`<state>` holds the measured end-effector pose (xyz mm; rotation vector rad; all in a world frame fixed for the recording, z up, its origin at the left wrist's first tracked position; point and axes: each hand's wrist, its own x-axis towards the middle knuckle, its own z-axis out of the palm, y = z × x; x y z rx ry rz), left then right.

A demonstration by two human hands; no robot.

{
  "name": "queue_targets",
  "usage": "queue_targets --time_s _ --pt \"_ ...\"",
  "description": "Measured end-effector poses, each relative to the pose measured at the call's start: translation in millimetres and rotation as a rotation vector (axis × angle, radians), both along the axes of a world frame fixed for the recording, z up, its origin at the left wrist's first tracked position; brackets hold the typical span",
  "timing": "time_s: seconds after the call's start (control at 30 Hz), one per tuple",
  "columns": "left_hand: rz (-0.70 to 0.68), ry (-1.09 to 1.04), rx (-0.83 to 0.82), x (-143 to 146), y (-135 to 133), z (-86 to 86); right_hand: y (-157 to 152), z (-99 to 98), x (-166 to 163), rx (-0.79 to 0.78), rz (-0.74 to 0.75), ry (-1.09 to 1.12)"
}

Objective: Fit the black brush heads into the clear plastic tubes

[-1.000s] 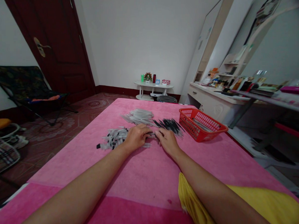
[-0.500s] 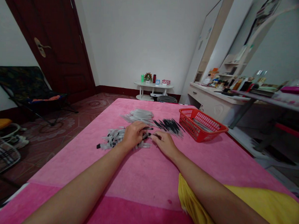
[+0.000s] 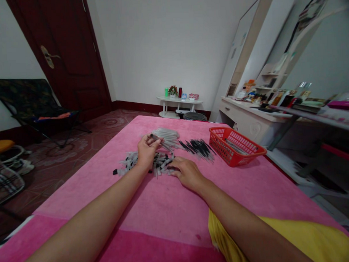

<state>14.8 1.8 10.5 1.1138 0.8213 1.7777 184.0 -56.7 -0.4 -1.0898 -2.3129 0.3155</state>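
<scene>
My left hand (image 3: 146, 150) is raised above the far side of a loose pile of clear and black pen caps (image 3: 131, 160). Its thumb and fingers are closed on a small pen piece with a dark end (image 3: 154, 137); the rest of that piece is hidden. At the right edge of the pile, my right hand (image 3: 187, 171) rests low, thumb and forefinger apart with their tips at the caps. Clear pen barrels (image 3: 169, 137) lie in a bundle just beyond. Thin black-ended pen refills (image 3: 200, 148) are spread to the right of the barrels.
A red plastic basket (image 3: 231, 159) with some thin sticks inside stands at the right on the pink cloth (image 3: 163, 215). Yellow fabric (image 3: 298, 233) lies near my right forearm. Beyond are a small white table (image 3: 179, 100), a dresser (image 3: 248, 117) and a folding chair (image 3: 27, 98).
My left hand has moved left and away from me, lifting the dark-ended piece off the pile and turning. My right hand has dropped slightly toward the pile's near right edge, its fingers parting.
</scene>
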Motion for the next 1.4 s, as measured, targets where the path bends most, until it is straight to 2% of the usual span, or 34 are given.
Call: queue_targets --time_s 0.07,0.13,0.2,0.3,0.4,0.77,0.97,1.17,1.4 --pt "0.014 -0.056 -0.031 -1 1 -0.7 3 -1.0 1 -0.012 -0.03 0.097" --pt "0.018 -0.102 -0.065 -3 3 -1.9 7 -1.6 2 -0.069 -0.113 0.297" --pt "0.0 -0.147 -0.1 -4 5 -3.5 12 -1.8 4 -0.201 -0.191 0.588" --pt "-0.052 -0.189 -0.144 -5 7 -6.0 17 -1.2 7 -0.411 -0.223 0.965" --pt "-0.1 -0.213 -0.17 -5 8 -7.2 18 -0.2 11 -0.474 -0.235 1.105" --pt "-0.171 -0.22 -0.218 -1 4 -5.7 18 0.8 14 -0.476 -0.249 1.229" --pt "-0.179 -0.23 -0.243 3 1 -3.4 20 -1.2 14 -0.416 -0.245 1.158" --pt "-0.193 -0.231 -0.282 4 0 -2.7 20 1.3 12 -0.221 -0.264 1.014" --pt "-0.21 -0.224 -0.31 9 -7 3.8 13 9.0 11 -0.24 -0.305 0.928"
